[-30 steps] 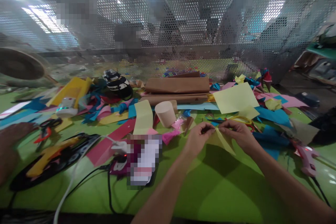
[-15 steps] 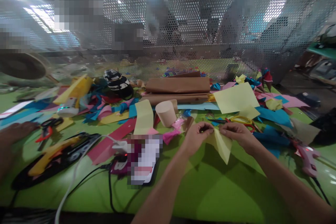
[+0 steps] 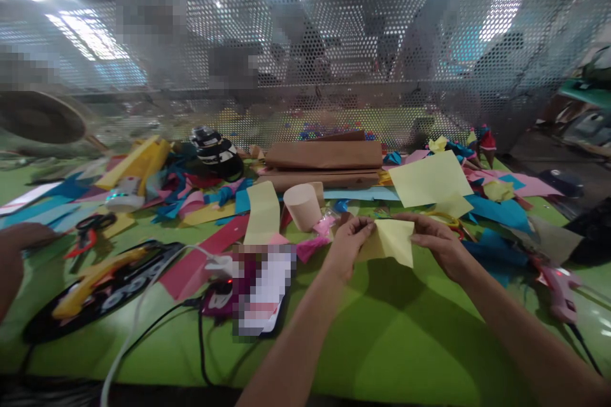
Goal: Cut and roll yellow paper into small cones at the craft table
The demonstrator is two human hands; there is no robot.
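A small piece of yellow paper is held up above the green table, creased and angled toward me. My left hand pinches its left side between thumb and fingers. At its right edge, my right hand grips the paper with the thumb in front and the fingers behind, partly hidden. Just beyond my hands lie yellow-handled scissors, partly covered by my right hand. A cream paper roll and a bit of pink wrap are left of my left hand.
A phone and a power strip with cables lie left of my forearm. A pink glue gun rests at right. Folded brown paper and coloured scraps line the back. Another person's hand is at far left.
The yellow paper has gone from a narrow, downward-pointing fold to a wider, more opened sheet. My hands have moved slightly apart. The other person's hand at far left has shifted.
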